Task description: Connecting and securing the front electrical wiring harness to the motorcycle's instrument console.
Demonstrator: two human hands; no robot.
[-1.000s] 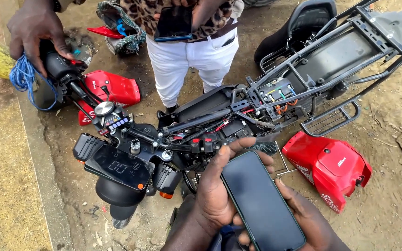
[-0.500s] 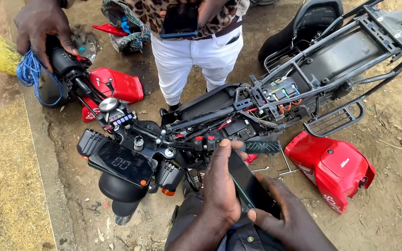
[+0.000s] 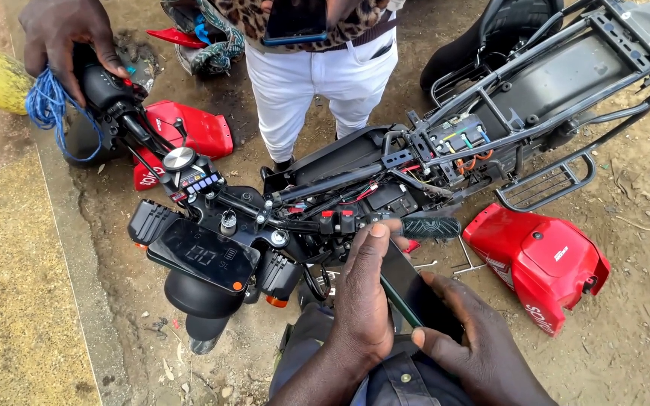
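Phone (image 3: 408, 289): dark, tilted on edge, near centre between your hands | left hand (image 3: 361, 301): fingers curled around its left side | right hand (image 3: 464, 338): closed on its lower edge | stripped scooter (image 3: 355, 188) just beyond | red panel (image 3: 539, 259) right

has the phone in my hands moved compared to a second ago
Yes. The phone has tipped from face-up to nearly edge-on and sits closer to the motorbike's handlebar grip, between left hand and right hand.

Both hands, left (image 3: 360, 301) and right (image 3: 469, 338), curl close together.
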